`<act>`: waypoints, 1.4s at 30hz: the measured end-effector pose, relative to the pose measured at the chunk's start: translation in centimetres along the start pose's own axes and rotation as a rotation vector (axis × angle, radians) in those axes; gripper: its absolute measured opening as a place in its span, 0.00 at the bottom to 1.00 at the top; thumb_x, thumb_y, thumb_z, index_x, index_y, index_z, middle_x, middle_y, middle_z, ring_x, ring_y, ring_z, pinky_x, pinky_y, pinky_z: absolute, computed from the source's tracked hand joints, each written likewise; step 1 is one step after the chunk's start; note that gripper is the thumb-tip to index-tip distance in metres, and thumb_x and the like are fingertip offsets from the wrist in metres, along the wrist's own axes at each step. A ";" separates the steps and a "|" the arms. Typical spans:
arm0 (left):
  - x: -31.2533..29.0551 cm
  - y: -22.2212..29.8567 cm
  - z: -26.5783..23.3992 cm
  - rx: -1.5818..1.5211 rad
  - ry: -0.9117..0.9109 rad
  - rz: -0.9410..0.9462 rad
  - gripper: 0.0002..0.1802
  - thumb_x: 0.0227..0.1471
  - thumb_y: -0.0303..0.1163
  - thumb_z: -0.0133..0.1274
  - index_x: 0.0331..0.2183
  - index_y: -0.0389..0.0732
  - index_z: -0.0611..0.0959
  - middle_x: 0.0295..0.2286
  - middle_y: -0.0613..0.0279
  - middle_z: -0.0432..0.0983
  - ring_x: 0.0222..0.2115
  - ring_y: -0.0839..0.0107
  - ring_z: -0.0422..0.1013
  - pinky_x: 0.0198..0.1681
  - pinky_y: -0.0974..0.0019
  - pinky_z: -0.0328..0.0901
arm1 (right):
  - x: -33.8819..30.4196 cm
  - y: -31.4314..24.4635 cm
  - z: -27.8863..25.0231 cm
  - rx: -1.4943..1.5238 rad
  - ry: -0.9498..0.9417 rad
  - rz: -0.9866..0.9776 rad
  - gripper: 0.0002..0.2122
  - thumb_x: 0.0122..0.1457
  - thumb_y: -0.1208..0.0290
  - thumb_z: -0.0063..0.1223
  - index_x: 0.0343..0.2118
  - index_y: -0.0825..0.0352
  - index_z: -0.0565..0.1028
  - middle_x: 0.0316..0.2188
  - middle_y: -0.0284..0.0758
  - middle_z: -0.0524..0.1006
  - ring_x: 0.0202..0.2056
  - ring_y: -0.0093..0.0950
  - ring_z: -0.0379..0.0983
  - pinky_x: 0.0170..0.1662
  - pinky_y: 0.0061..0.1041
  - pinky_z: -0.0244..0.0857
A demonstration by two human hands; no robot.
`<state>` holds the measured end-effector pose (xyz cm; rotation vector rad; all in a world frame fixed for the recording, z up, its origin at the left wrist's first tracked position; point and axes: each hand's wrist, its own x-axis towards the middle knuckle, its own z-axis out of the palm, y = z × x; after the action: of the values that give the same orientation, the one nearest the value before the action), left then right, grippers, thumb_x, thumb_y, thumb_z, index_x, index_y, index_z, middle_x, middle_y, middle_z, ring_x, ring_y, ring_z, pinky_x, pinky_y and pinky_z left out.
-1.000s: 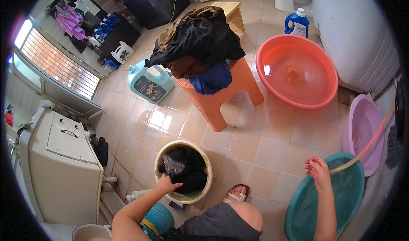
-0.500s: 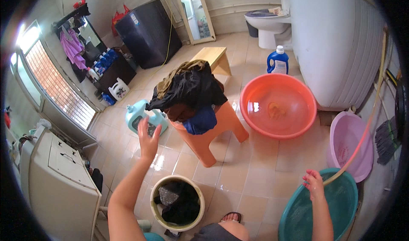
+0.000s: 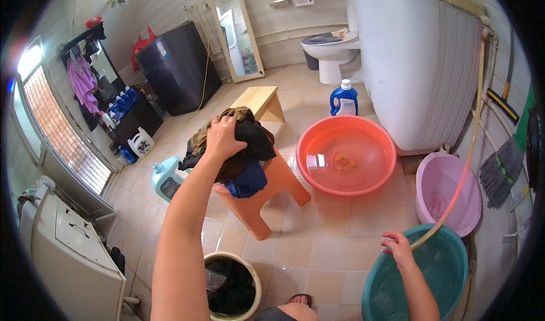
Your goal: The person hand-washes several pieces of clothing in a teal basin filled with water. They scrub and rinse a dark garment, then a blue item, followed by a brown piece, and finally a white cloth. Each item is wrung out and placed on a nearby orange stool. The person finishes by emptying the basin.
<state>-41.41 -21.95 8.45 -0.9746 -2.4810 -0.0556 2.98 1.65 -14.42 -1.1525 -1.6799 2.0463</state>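
My left hand [image 3: 223,138] is on top of a heap of dark clothes [image 3: 252,139], its fingers curled into the cloth. Black, olive-brown and blue pieces show in the heap, which rests on an orange plastic stool [image 3: 261,204]. Over the rim of a teal basin [image 3: 448,267] with water in it, my right hand [image 3: 399,250] is raised, fingers loosely bent and apart, with nothing in them. Right beside that hand, a pale hose [image 3: 454,201] comes down to the basin; its end is hidden. A cream bucket [image 3: 256,284] of dark wet laundry stands below my left forearm.
An orange basin [image 3: 318,176] of water stands right of the stool, a blue detergent bottle [image 3: 344,100] behind it. A pink basin [image 3: 426,176] leans near the wall and a mop [image 3: 502,170]. Behind the heap are a wooden bench [image 3: 255,96] and a light-blue jug [image 3: 166,178].
My left hand has moved from the air in front of the heap onto its top and taken hold of the cloth. My right hand stays over the teal basin. The view has shifted.
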 end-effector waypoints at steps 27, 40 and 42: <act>-9.4 33.9 -10.8 -1.533 -0.004 0.531 0.23 0.35 0.25 0.51 0.39 0.33 0.70 0.29 0.50 0.70 0.32 0.61 0.69 0.39 0.63 0.64 | -5.5 -8.5 -12.2 0.410 0.187 -0.401 0.17 0.57 0.64 0.44 0.48 0.65 0.67 0.38 0.40 0.74 0.37 0.30 0.71 0.39 0.26 0.64; -27.5 45.9 4.5 -1.100 -0.768 0.510 0.38 0.34 0.30 0.56 0.47 0.30 0.58 0.51 0.38 0.52 0.42 0.39 0.63 0.45 0.52 0.62 | -11.6 0.6 -23.5 -0.830 0.681 0.224 0.31 0.47 0.54 0.55 0.52 0.66 0.61 0.46 0.52 0.67 0.48 0.45 0.64 0.50 0.36 0.59; -28.6 45.7 5.0 -0.931 -0.701 0.639 0.45 0.32 0.27 0.59 0.51 0.30 0.54 0.55 0.40 0.44 0.48 0.39 0.58 0.48 0.47 0.59 | -12.0 2.0 -23.1 -0.781 0.587 -0.088 0.39 0.44 0.50 0.58 0.56 0.64 0.56 0.53 0.54 0.59 0.54 0.46 0.57 0.55 0.36 0.54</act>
<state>4.53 -4.90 -14.60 -2.4841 -2.5544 -0.8384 27.64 9.85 -11.79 -1.6343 -2.1592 0.8212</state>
